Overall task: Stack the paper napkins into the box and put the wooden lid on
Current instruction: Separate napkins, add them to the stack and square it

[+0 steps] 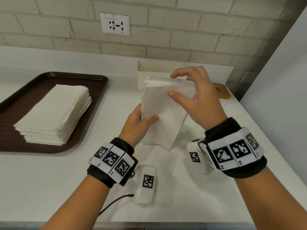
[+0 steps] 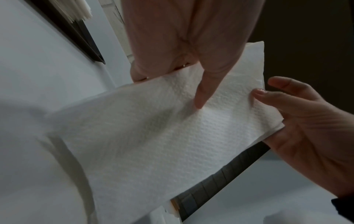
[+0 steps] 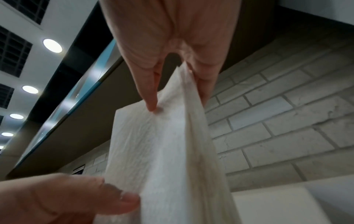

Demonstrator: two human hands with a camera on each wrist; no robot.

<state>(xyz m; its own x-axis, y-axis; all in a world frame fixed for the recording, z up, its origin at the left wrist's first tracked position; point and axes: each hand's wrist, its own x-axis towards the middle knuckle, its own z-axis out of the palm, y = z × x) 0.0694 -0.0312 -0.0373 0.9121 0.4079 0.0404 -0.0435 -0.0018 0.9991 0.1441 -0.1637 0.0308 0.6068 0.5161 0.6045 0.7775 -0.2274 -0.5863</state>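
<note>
White counter (image 1: pixel 49 180) is seen running along a brick wall (image 1: pixel 182 39). Brown tray (image 1: pixel 20 90) is set at the counter's left edge; a tall stack of napkins (image 1: pixel 53 113) is lying flat on it. White box (image 1: pixel 149 70) is placed at the back edge of the counter, near the wall, open on top, with some napkins (image 1: pixel 152 82) seen at its front. Wooden lid (image 1: pixel 222 90) is laid flat on the counter just right of the box, partly hidden by the right hand. A bundle of napkins (image 1: pixel 162 117) is held upright in front of the box, lower edge touching the counter. Right hand (image 1: pixel 199 97) is gripping the bundle's top end, thumb on the near face, fingers curled over the far side. Left hand (image 1: pixel 137 125) is gripping the bundle's left side low down, thumb pressed on the near face, fingers behind. In the right wrist view the bundle (image 3: pixel 162 151) is pinched between thumb and fingers, layered edges visible. Wall socket (image 1: pixel 115 24) is mounted on the wall above the counter.
</note>
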